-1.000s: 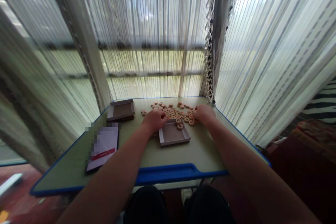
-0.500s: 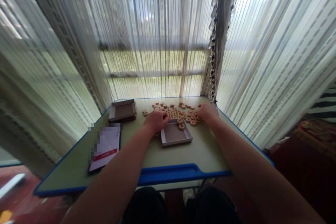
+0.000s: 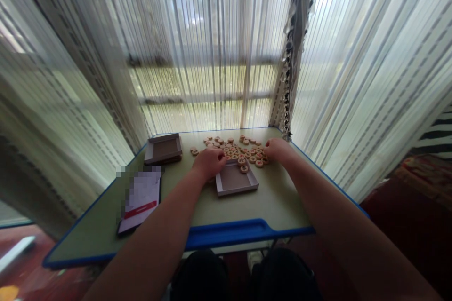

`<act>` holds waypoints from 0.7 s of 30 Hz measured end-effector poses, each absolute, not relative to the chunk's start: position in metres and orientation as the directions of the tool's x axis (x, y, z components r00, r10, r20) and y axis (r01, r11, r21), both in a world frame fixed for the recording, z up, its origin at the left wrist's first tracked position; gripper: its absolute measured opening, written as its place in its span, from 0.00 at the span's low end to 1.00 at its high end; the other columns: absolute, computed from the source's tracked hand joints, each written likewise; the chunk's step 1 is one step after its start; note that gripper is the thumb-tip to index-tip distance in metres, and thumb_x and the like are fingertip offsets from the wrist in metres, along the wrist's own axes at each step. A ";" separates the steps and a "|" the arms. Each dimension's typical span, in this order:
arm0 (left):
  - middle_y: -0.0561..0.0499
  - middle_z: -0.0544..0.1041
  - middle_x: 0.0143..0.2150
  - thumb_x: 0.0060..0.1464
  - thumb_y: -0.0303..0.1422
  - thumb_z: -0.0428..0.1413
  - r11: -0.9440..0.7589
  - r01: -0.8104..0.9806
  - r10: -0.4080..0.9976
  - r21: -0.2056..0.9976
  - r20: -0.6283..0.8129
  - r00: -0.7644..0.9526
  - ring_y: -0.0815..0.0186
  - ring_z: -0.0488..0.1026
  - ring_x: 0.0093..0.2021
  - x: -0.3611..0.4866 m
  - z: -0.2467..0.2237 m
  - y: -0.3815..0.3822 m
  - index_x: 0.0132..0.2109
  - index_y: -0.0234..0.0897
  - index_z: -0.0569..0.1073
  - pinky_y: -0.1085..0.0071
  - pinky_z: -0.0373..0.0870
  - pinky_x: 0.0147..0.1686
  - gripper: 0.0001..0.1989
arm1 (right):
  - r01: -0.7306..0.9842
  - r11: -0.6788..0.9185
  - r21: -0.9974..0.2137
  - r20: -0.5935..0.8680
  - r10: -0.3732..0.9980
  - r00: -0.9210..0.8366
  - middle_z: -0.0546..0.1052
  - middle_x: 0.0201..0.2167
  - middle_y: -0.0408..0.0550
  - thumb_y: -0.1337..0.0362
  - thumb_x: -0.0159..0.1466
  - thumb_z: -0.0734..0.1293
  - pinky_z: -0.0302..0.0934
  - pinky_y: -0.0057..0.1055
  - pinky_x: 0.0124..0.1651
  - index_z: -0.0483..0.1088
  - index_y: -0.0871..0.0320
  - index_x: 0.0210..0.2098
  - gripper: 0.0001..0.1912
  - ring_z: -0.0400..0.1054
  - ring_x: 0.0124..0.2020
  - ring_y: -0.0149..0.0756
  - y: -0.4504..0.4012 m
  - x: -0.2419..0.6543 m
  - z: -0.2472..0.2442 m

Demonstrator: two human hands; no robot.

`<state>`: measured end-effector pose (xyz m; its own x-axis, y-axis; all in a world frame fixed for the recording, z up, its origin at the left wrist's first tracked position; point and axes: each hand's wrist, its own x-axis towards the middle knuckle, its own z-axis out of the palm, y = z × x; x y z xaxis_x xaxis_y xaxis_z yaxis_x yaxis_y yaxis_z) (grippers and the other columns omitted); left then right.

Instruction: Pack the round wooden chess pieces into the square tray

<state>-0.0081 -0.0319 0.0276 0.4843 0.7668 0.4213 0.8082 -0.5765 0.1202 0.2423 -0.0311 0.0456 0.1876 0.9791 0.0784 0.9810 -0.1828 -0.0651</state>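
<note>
Many round wooden Chinese chess pieces lie in a loose spread, with red and dark characters on several faces. In front of them is a shallow open cardboard box; two pieces rest at its back right corner. My left hand is closed at the box's back left corner, its fingers curled; whether it grips the box or a piece is hidden. At the right end of the spread, my right hand has its fingers bent down and pressed together by the pieces. What they hold, if anything, cannot be made out.
Another shallow cardboard box sits at the table's back left. A tablet, partly pixelated, lies in front of it. The pale table has a blue edge and a blue front groove. Sheer curtains hang close behind.
My right hand has shifted slightly; the piece seen by its fingertips earlier no longer shows there. My left hand and the box stay in place. The camera view has tilted slightly.
</note>
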 end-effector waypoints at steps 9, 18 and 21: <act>0.50 0.74 0.33 0.49 0.37 0.46 -0.579 0.806 0.773 0.125 0.398 0.494 0.65 0.69 0.34 -0.006 0.029 -0.031 0.33 0.40 0.75 0.71 0.64 0.35 0.14 | 0.981 -0.184 -0.059 -0.133 0.976 0.175 0.75 0.31 0.56 0.49 0.50 0.62 0.58 0.27 0.30 0.73 0.62 0.36 0.24 0.69 0.33 0.40 -0.051 0.228 0.063; 0.50 0.74 0.34 0.49 0.37 0.46 -0.572 0.807 0.787 0.147 0.376 0.489 0.65 0.69 0.35 -0.005 0.030 -0.032 0.34 0.39 0.75 0.71 0.63 0.36 0.14 | 0.990 -0.111 -0.084 -0.143 0.985 0.099 0.75 0.29 0.52 0.53 0.52 0.63 0.59 0.27 0.29 0.73 0.60 0.36 0.19 0.69 0.28 0.37 -0.060 0.221 0.065; 0.50 0.75 0.34 0.49 0.37 0.47 -0.555 0.818 0.802 0.151 0.359 0.477 0.66 0.69 0.35 -0.005 0.030 -0.032 0.34 0.39 0.75 0.72 0.63 0.36 0.13 | 0.984 -0.099 -0.148 -0.188 0.980 0.070 0.76 0.28 0.51 0.57 0.53 0.62 0.59 0.27 0.27 0.73 0.60 0.35 0.16 0.69 0.24 0.34 -0.060 0.220 0.065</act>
<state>-0.0053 -0.0321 0.0302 0.4774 0.8021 0.3588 0.8181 -0.5547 0.1514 0.2197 -0.0595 0.0647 0.0699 0.9796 -0.1884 0.9840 -0.0987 -0.1482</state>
